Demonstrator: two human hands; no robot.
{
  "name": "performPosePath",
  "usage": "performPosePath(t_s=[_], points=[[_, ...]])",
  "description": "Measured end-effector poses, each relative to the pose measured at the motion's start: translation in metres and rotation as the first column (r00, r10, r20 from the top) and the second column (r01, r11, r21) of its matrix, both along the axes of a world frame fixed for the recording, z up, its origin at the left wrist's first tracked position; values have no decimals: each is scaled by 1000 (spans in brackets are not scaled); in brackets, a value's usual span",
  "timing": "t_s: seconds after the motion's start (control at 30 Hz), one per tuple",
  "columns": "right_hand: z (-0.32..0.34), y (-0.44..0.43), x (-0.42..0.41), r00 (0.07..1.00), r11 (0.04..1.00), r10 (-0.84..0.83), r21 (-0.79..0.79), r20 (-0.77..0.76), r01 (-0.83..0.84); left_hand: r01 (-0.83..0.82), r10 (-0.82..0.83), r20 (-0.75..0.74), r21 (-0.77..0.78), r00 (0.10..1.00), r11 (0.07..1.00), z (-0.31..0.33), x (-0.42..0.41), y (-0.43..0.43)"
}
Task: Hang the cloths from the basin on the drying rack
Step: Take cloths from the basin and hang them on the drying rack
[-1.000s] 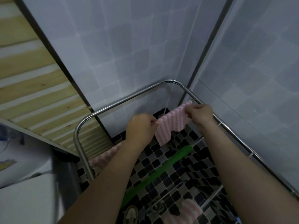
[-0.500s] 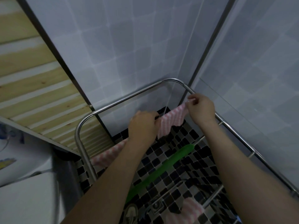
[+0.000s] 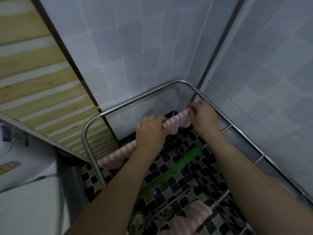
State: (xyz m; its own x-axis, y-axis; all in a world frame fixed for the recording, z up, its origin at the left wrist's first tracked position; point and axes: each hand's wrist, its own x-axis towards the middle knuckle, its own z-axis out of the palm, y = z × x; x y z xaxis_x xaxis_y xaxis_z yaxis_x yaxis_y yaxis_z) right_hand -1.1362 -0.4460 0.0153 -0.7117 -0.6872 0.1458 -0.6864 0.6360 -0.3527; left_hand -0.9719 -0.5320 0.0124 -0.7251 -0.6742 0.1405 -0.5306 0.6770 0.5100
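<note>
A pink and white striped cloth point(image 3: 176, 123) is stretched between my two hands over an inner bar of the steel drying rack point(image 3: 135, 100). My left hand point(image 3: 149, 133) pinches its left end and my right hand point(image 3: 204, 116) pinches its right end, close to the rack's right rail. A second pink striped cloth point(image 3: 116, 156) hangs on the same bar to the left. A green cloth point(image 3: 171, 172) lies over a nearer bar. Another pink cloth point(image 3: 194, 216) hangs on a bar at the bottom. The basin is out of sight.
The rack stands in a corner of pale tiled walls point(image 3: 152, 48) over a black and grey mosaic floor point(image 3: 194, 175) with a drain point(image 3: 163, 214). A slatted wooden panel point(image 3: 42, 92) and a white appliance point(image 3: 25, 200) are on the left.
Both hands carried the pink cloth up and away from me toward the rack's far corner, and the cloth now hangs shorter below them.
</note>
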Motion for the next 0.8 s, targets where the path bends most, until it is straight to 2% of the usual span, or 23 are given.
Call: performPosePath(t_s=[0.07, 0.13, 0.23, 0.33, 0.47, 0.67, 0.8], points=[[7, 5, 3, 996, 998, 62, 10, 57, -62, 28, -28, 3, 27, 1000, 999, 11, 12, 2], [21, 15, 12, 966, 976, 189, 79, 177, -205, 69, -80, 66, 151, 995, 986, 25, 30, 6], [44, 33, 38, 858, 870, 339, 220, 386, -442, 124, -176, 185, 261, 967, 957, 40, 67, 19], [47, 49, 70, 782, 753, 434, 297, 448, -587, 116, -195, 276, 278, 941, 954, 45, 113, 37], [37, 60, 100, 788, 733, 476, 317, 391, -601, 47, -143, 346, 271, 927, 962, 37, 161, 59], [34, 65, 122, 846, 775, 458, 345, 273, -530, -29, 19, 341, 23, 940, 999, 30, 185, 81], [40, 72, 130, 869, 787, 444, 368, 220, -495, -93, 96, 327, -25, 940, 995, 29, 191, 91]])
